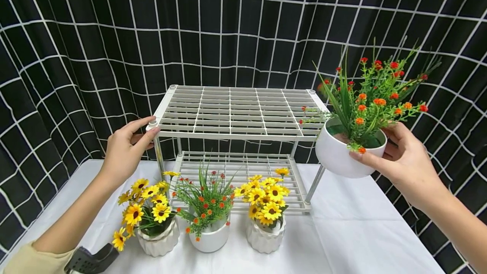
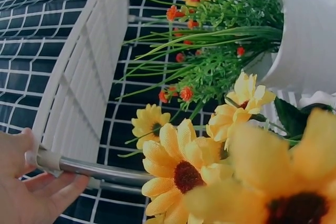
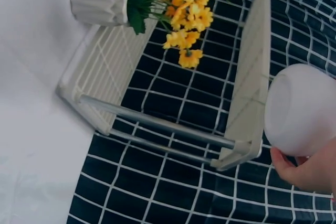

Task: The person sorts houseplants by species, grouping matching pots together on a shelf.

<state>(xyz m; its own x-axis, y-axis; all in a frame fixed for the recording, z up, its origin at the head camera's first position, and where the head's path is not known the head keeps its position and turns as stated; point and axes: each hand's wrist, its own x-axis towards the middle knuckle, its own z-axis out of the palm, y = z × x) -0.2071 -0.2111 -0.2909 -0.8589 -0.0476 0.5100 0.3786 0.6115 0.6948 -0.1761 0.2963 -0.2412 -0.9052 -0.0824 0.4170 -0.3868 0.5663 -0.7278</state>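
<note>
A white two-tier wire rack (image 1: pixel 236 111) stands on a white-clothed table. My left hand (image 1: pixel 150 127) grips the front-left corner of its top shelf, thumb on the corner cap; the left wrist view shows the fingers (image 2: pixel 37 182) round the corner above the metal leg (image 2: pixel 100 170). My right hand (image 1: pixel 386 152) holds a round white pot of red and orange flowers (image 1: pixel 342 155) in the air, beside the top shelf's front-right corner. In the right wrist view that pot (image 3: pixel 302 108) sits just right of the shelf corner (image 3: pixel 247 150), with my fingers (image 3: pixel 310 171) under it.
Three flower pots line the table before the rack: sunflowers at left (image 1: pixel 157 234), red-orange flowers in the middle (image 1: pixel 209 234), sunflowers at right (image 1: pixel 264 234). A black grid-patterned cloth (image 1: pixel 76 54) hangs behind and around. Bare tablecloth (image 1: pixel 361 231) lies at the right.
</note>
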